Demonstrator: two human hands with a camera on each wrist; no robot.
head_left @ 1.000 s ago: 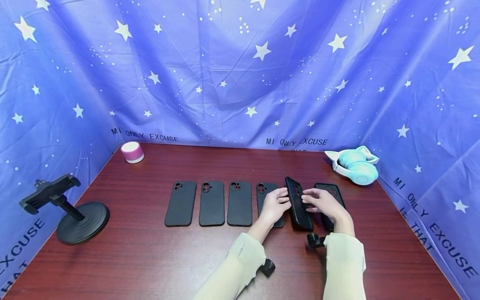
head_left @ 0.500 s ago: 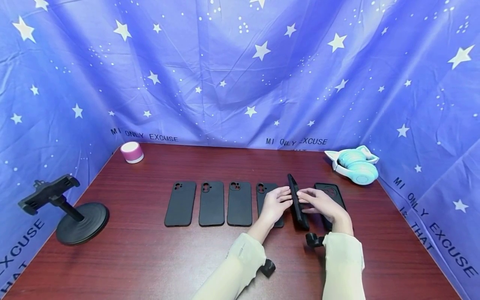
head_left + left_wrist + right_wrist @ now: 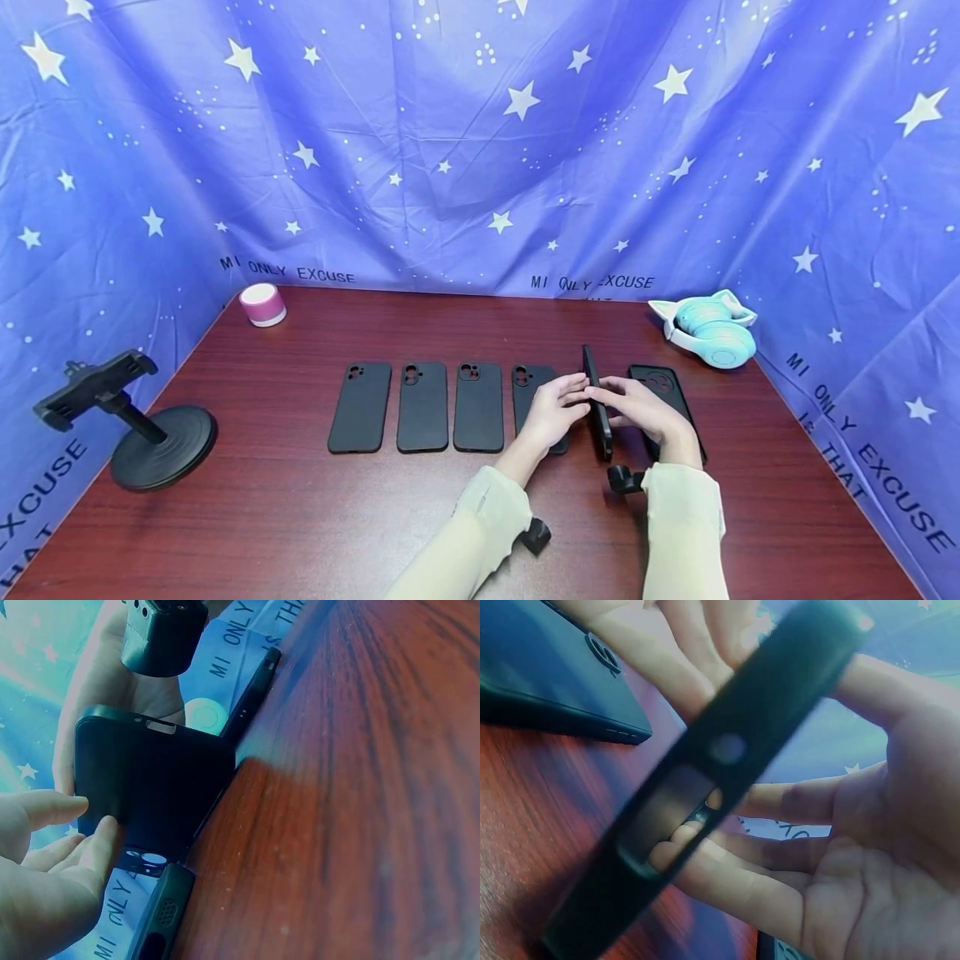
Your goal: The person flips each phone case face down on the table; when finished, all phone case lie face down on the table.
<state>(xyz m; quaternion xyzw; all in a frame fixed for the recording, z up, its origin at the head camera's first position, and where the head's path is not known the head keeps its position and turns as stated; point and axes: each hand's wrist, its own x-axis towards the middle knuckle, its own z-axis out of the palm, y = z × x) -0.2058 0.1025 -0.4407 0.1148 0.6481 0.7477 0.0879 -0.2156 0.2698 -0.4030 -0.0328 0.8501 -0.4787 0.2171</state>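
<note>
A black phone case (image 3: 602,437) stands tilted up on its long edge on the table. My left hand (image 3: 551,410) holds its left side with thumb and fingertips near the upper edge. From the right, my right hand (image 3: 651,410) grips the same case, fingers reaching into the hollow side and thumb by the top edge. A slot and a round hole show in the case's short end (image 3: 780,697) in the right wrist view. Under my left hand lies another black case (image 3: 534,379), partly covered; one more case (image 3: 670,388) lies partly behind my right hand.
Further left, three black phone cases lie face down in a row, the outermost case (image 3: 360,408) slightly slanted. A phone stand (image 3: 161,446) is at the far left, a pink and white cylinder (image 3: 262,307) behind it. Blue cat-ear headphones (image 3: 720,342) lie at the back right.
The held case has swung from a slant to nearly edge-on in the head view. My right hand has shifted slightly left with it; the left hand stays nearly still.
</note>
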